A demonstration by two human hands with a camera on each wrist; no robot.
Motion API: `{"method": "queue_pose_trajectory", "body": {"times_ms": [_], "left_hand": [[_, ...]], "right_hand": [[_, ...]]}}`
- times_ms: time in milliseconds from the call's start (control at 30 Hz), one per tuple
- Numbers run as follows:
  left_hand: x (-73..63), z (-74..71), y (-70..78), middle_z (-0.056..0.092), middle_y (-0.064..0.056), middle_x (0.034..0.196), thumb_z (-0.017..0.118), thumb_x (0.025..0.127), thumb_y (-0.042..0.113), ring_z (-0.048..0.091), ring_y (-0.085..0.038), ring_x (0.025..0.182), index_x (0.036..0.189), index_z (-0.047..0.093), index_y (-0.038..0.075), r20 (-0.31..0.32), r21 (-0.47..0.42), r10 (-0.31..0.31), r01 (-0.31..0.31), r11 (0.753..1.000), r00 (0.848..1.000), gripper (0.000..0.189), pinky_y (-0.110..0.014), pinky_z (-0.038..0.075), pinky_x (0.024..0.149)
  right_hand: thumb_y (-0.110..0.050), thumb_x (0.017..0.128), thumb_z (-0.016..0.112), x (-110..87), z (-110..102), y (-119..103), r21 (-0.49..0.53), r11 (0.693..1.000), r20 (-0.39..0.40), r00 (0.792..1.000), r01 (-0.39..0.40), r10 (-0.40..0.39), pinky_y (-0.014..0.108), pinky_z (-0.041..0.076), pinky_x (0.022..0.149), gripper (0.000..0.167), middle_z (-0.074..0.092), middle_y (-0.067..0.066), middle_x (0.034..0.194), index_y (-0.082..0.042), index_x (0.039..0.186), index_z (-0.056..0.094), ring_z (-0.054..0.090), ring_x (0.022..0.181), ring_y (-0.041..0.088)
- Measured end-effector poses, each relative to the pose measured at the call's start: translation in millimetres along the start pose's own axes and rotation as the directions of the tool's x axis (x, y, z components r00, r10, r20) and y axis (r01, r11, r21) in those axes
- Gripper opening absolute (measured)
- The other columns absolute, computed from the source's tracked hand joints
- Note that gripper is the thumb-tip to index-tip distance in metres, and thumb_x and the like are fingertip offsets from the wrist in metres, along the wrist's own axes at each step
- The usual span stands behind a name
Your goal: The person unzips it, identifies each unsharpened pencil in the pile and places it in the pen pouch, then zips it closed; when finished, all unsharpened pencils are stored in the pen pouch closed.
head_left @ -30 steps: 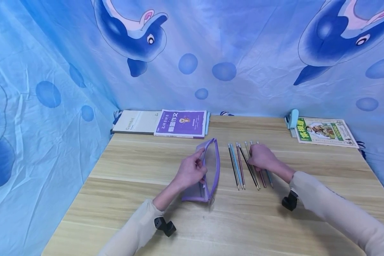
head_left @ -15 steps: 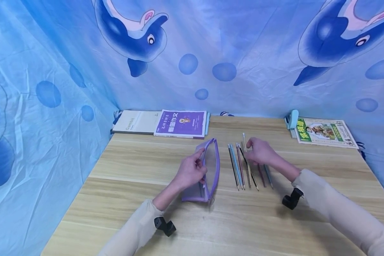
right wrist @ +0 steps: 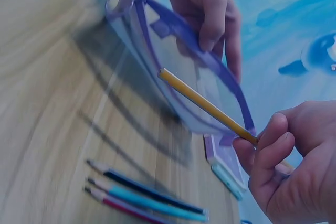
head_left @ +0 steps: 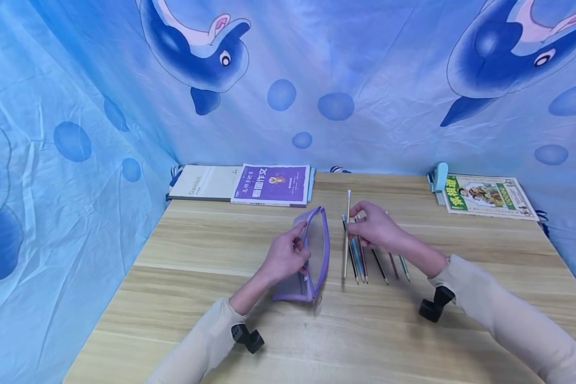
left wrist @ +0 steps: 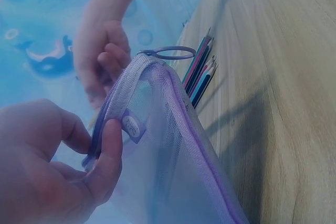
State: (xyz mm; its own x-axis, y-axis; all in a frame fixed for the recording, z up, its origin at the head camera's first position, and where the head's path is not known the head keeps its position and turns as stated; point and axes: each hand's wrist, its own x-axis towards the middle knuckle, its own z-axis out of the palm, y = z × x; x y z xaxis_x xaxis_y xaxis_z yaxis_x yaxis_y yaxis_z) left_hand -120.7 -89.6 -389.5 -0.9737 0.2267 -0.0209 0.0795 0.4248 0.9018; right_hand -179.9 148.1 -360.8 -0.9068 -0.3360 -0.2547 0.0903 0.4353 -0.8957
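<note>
A mesh pencil case with purple trim (head_left: 327, 250) stands unzipped on the table, its mouth spread. My left hand (head_left: 285, 258) pinches the trim on the case's left side, thumb and fingers near a small tag in the left wrist view. Between the fingertips of my right hand (head_left: 376, 229) is a yellow pencil (right wrist: 207, 107), raised above the table just right of the case mouth. In the right wrist view its near end overlaps the opening. Below that hand several pencils lie side by side, among them a light blue pencil (right wrist: 152, 203); the hand partly covers them in the head view.
Along the back of the wooden table (head_left: 187, 240) lie a white item marked Gambit (head_left: 206, 181) and a purple book (head_left: 278, 184). At the back right are a light blue stapler-like object (head_left: 440, 177) and a green-and-white booklet (head_left: 492, 197). A dolphin-print curtain (head_left: 389, 138) hangs behind.
My right hand has picked the yellow pencil out of the row, lifted it and carried it left toward the case. The left hand and case have stayed in place.
</note>
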Motion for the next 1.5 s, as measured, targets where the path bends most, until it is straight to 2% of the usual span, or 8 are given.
{"method": "queue_pose_trajectory", "body": {"times_ms": [300,700,933,1200,1500], "left_hand": [[0.9,0.6,-0.8,0.055,-0.010,0.080,0.060,0.083,-0.009,0.062,-0.018,0.052,0.151,0.035,-0.005,-0.007,0.000,0.016,-0.016,1.000,1.000,0.073,-0.033,0.062,0.047],[2.7,1.1,-0.8,0.054,-0.009,0.080,0.060,0.081,-0.010,0.062,-0.018,0.054,0.151,0.035,-0.005,-0.014,0.004,0.025,-0.025,1.000,1.000,0.075,-0.031,0.061,0.047],[3.4,1.8,-1.0,0.054,-0.009,0.081,0.061,0.082,-0.009,0.061,-0.019,0.057,0.152,0.034,-0.004,-0.018,0.008,0.012,-0.012,1.000,1.000,0.074,-0.032,0.062,0.048],[2.9,1.7,-0.3,0.053,-0.010,0.082,0.062,0.082,-0.008,0.059,-0.020,0.061,0.152,0.035,-0.004,-0.032,-0.005,0.009,-0.010,1.000,0.999,0.075,-0.033,0.062,0.049],[1.1,2.7,-0.4,0.055,-0.010,0.081,0.062,0.083,-0.008,0.059,-0.019,0.057,0.151,0.034,-0.005,-0.045,0.011,0.015,-0.015,1.000,0.999,0.074,-0.034,0.061,0.047]], "right_hand": [[-0.006,0.090,0.062,0.8,20.2,-15.0,0.038,0.999,0.005,1.000,-0.008,0.008,0.018,0.039,0.037,0.041,0.071,0.016,0.088,-0.001,0.126,0.044,0.052,0.046,0.012],[-0.005,0.095,0.062,4.0,41.4,-14.9,0.107,0.994,0.049,0.999,-0.012,0.007,0.020,0.038,0.038,0.033,0.070,0.019,0.088,-0.003,0.123,0.043,0.050,0.046,0.012],[-0.005,0.092,0.063,4.5,51.3,-9.9,0.090,0.996,0.073,0.997,0.001,-0.008,0.020,0.038,0.037,0.033,0.066,0.017,0.078,-0.002,0.120,0.046,0.050,0.045,0.013],[-0.005,0.089,0.065,5.0,58.3,-7.7,0.071,0.997,0.063,0.998,0.010,-0.014,0.020,0.036,0.036,0.033,0.067,0.013,0.076,-0.001,0.116,0.048,0.050,0.045,0.013],[-0.003,0.088,0.064,5.7,64.9,-4.8,0.050,0.999,0.074,0.997,0.012,-0.016,0.020,0.037,0.035,0.030,0.067,0.012,0.073,0.001,0.112,0.048,0.050,0.044,0.013]]}}
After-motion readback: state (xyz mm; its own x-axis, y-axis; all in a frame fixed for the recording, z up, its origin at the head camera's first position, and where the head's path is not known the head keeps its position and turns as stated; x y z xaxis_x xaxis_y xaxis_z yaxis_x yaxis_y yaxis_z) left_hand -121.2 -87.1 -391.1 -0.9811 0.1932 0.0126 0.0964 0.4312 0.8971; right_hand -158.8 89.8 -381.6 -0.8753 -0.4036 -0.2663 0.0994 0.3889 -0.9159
